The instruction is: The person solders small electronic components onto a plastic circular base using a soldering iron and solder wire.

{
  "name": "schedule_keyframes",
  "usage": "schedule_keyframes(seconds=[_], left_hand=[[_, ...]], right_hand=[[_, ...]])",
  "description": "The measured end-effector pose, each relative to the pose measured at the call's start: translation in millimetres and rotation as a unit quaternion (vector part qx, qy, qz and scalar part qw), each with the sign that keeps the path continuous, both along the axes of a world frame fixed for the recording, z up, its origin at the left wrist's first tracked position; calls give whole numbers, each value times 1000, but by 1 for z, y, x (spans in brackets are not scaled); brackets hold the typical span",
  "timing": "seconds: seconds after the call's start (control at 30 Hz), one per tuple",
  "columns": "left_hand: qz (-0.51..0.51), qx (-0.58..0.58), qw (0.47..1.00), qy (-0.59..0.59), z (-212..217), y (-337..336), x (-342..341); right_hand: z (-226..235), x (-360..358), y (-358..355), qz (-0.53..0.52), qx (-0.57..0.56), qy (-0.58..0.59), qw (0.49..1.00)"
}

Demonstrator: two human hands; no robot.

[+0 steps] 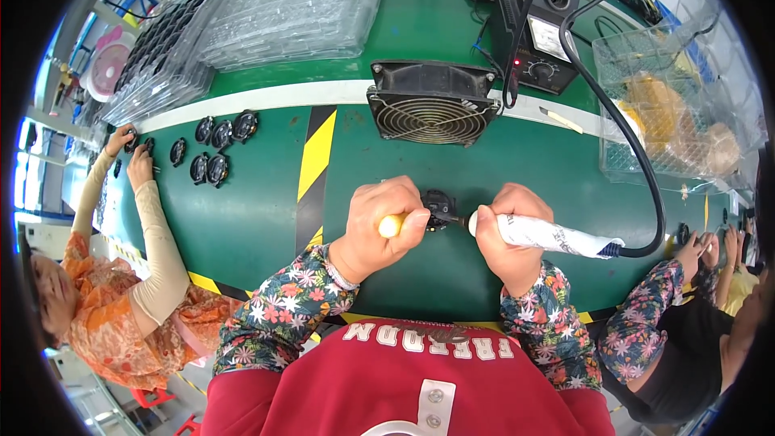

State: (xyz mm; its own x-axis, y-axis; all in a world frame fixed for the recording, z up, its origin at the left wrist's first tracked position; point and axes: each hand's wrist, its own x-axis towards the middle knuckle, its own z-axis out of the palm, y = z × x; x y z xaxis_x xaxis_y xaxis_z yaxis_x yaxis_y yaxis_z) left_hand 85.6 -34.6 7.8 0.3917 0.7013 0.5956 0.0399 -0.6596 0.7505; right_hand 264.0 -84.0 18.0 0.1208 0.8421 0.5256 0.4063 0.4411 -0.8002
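Green matting covers the desk point(258, 210), crossed by a white band and a yellow-and-black diagonal stripe point(316, 153). Clear blister trays point(291, 4) are stacked at the far edge, left of a black fan point(430, 105). Near the front edge sits a small round black part point(438, 208). The left hand point(383, 226) is closed on a yellow-handled tool point(391, 225) touching it; the right hand point(504, 230) grips a white-wrapped soldering iron point(549, 236).

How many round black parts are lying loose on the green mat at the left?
About 7: three in a row, two below, one leftward, one by a co-worker's hand; more may be hidden.
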Motion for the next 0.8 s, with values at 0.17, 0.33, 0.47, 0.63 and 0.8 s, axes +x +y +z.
schedule_keyframes(seconds=[0.17, 0.33, 0.47, 0.63, 0.8], left_hand=[[-13, 20, 1000, -5, 1, -2, -1], [-12, 63, 998, -2, 6, -3, -8], [44, 210, 975, 54, 20, 2, -19], [21, 136, 944, 299, 4, -9, -25], [2, 108, 919, 379, 0, -13, -17]], right_hand=[[-2, -3, 0, -8, 2, 19, 1000], [-6, -1, 0, -16, 4, 17, 1000], [-10, 3, -1, -48, 4, 57, 997], [-8, 8, 2, -58, 17, 91, 994], [-9, 8, 0, -41, 9, 103, 994]])
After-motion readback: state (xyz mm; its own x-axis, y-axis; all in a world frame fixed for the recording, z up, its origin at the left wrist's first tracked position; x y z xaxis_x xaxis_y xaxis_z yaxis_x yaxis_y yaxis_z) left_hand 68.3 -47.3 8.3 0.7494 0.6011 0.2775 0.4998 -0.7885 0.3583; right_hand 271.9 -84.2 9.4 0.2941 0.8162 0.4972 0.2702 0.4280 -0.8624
